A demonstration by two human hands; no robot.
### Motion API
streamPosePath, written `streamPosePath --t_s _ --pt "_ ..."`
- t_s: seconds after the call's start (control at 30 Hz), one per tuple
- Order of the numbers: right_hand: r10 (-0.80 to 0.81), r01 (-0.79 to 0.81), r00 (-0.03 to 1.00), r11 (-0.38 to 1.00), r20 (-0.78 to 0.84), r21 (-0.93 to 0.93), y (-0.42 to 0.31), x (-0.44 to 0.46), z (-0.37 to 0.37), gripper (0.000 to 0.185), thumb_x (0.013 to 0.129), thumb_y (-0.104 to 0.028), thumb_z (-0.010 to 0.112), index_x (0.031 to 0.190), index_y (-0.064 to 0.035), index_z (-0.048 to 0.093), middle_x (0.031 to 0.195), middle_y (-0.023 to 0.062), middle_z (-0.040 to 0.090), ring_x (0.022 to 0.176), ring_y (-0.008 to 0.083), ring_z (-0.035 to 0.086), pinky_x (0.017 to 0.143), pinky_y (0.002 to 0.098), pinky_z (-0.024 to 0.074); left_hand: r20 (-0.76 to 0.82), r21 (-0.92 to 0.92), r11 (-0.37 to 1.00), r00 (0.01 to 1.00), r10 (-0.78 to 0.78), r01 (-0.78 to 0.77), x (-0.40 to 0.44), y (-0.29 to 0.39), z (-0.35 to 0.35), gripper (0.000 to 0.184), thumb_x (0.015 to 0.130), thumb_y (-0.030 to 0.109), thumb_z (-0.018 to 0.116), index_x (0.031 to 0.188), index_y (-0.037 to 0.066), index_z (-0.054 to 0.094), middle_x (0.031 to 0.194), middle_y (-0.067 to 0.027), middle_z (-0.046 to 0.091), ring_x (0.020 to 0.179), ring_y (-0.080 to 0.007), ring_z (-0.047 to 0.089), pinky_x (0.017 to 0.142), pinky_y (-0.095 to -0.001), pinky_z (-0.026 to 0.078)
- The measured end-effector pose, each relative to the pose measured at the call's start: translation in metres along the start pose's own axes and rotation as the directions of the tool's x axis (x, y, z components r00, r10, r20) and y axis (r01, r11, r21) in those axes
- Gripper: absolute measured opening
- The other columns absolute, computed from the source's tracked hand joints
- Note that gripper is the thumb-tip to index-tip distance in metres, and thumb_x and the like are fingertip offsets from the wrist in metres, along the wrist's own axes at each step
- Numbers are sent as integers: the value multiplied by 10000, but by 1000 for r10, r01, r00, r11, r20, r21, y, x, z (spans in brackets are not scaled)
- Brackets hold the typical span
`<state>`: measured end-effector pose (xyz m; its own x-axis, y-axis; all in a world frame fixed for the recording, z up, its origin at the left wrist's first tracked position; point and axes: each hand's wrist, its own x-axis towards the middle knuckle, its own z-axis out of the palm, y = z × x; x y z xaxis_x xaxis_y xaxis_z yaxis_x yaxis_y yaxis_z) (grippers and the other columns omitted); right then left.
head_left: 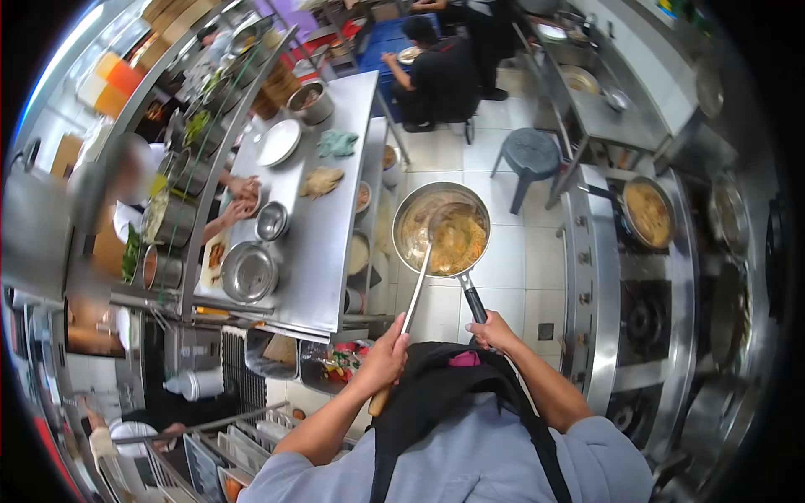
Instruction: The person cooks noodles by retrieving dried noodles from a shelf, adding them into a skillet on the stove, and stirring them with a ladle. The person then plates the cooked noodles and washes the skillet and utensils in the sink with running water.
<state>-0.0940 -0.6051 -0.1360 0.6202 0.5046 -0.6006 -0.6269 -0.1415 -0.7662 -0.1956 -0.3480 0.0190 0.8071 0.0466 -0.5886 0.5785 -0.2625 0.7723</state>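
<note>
My right hand (493, 329) is wrapped round the black handle of a steel pan (402, 215), held out over the tiled floor. Brownish liquid and orange-yellow food fill the pan. In my left hand (385, 356) is a long ladle (417, 289) with a wooden handle end; its head rests in the food, partly hidden by liquid. Both hands are closed and sit near my black apron, below the pan.
A steel worktable (310, 243) with bowls and plates stands left, a co-worker's hands (241, 201) beyond it. At right are the stove (597, 293) and another filled pan (648, 212). Ahead are a grey stool (532, 153) and a seated person (440, 80).
</note>
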Motion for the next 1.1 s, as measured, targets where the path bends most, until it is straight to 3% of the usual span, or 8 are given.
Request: streamPosePath --t_s 0.03,0.1,0.13,0.23,0.57,0.7,0.97,1.1 --pt "9 -9 1000 1000 25 -14 -9 4 0 208 868 -101 692 833 -77 488 538 -16 455 404 86 424 370 276 368 -23 -15 1000 1000 -11 11 3 -18 1 581 1040 270 485 1569 176 263 667 -95 549 506 -206 560 471 -353 490" --pt "9 -11 997 999 71 39 -27 11 -3 207 869 -94 690 847 -74 485 552 -12 458 409 87 425 373 273 359 -129 435 825 882 454 -361 10 -39 6 560 1030 233 492 1548 148 300 870 -249 679 657 -418 668 579 -475 518" --pt "16 -18 997 999 73 31 -33 18 -3 207 869 -94 690 847 -74 485 552 -12 458 409 87 425 373 273 359 -155 427 840 888 432 -335 12 -40 4 531 1017 217 501 1520 142 348 1005 -323 646 839 -522 632 708 -549 498" --pt "-16 -9 986 989 165 148 -31 41 -3 203 870 -114 696 833 -86 498 554 -15 460 414 87 422 381 264 346 -195 510 850 946 260 -129 43 -40 -28 522 1007 220 521 1506 162 378 910 -300 661 833 -509 634 732 -553 493" --pt "-89 93 994 994 65 -58 -98 112 -12 207 873 -122 707 806 -84 514 552 -12 481 430 84 442 405 267 346 -167 561 827 975 146 -28 85 18 -136 526 982 168 553 1492 193 422 963 -280 668 831 -491 629 699 -538 483" --pt "-79 88 993 990 85 -106 -127 138 -15 183 859 -131 715 825 -83 541 567 -17 489 447 82 452 426 269 359 -226 590 758 845 485 -277 140 42 -175 517 984 185 554 1485 201 431 863 -255 673 780 -477 630 677 -541 478" --pt "-55 58 997 997 55 -53 -192 180 16 226 824 -191 742 834 -117 529 586 -53 464 456 46 406 426 220 304 -76 825 537 908 411 -174 180 67 -251 507 981 287 549 1473 284 425 815 -180 688 729 -412 658 627 -520 514" --pt "-87 87 996 990 6 -110 -219 193 26 242 819 -154 742 793 -110 506 574 -45 463 444 55 412 417 229 326 -214 667 727 892 399 -165 198 61 -261 511 1007 278 512 1503 233 397 795 -205 668 698 -402 652 617 -487 518"
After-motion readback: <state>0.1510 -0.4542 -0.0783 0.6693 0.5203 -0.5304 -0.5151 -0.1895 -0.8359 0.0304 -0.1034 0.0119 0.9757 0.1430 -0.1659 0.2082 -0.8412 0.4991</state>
